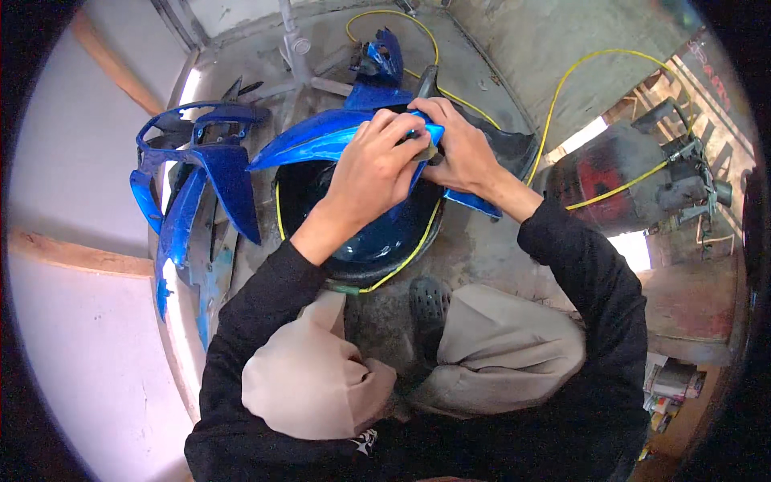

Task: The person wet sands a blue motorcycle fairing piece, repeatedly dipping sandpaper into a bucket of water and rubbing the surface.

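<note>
A glossy blue motorcycle body panel [309,143], long and pointed at its left end, is held over a black basin [434,233] of dark water. My left hand [379,157] lies over the panel's right part with its fingers curled and closed on it. At the panel's right end my right hand [464,153] grips it, thumb below and fingers on top. Between the two hands shows a small olive-brown piece [430,153], perhaps sandpaper; the fingers cover most of it. The panel's underside is hidden.
More blue panels [210,173] stand at the left by the wall; another blue part [381,68] lies beyond the basin. A grey metal stand [297,56] rises behind. A yellow hose [554,104] runs to a compressor tank [606,177] at right. My dark shoe [430,301] is near the basin.
</note>
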The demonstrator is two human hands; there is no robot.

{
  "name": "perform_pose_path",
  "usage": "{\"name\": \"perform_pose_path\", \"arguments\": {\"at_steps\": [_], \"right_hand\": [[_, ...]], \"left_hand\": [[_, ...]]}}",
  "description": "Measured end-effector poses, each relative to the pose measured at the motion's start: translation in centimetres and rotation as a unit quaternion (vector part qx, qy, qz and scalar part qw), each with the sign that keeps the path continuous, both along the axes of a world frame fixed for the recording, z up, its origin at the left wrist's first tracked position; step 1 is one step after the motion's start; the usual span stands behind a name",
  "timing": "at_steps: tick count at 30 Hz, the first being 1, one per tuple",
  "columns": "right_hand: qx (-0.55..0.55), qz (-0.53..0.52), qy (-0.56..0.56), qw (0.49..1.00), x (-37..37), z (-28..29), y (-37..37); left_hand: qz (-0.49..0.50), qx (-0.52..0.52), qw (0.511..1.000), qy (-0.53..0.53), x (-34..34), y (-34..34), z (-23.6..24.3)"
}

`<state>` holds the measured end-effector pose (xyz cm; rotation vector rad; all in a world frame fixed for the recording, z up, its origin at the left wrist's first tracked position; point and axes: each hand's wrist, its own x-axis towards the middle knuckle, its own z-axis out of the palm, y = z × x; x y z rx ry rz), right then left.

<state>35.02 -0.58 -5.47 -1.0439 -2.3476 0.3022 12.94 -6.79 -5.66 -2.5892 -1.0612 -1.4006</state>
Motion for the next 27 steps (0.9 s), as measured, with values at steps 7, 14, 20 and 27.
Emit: {"name": "perform_pose_path", "arguments": {"at_steps": [7, 14, 20, 27], "right_hand": [[0.017, 0.006, 0.008, 1.000, -0.1, -0.2, -0.3], [0.008, -0.001, -0.015, 1.000, -0.2, 0.0, -0.4], [0.024, -0.001, -0.007, 1.000, -0.3, -0.2, -0.8], [0.004, 0.009, -0.001, 1.000, -0.2, 0.3, -0.1]], "left_hand": [[-0.048, 0.017, 0.998, 0.033, -2.4, -4.5, -0.4], [-0.013, -0.006, 1.000, 0.018, 0.1, -0.6, 0.1], [-0.006, -0.062, 0.996, 0.060, -3.4, -6.4, -1.2], [0.008, 0.005, 0.999, 0.034, 0.9, 0.7, 1.1]]}}
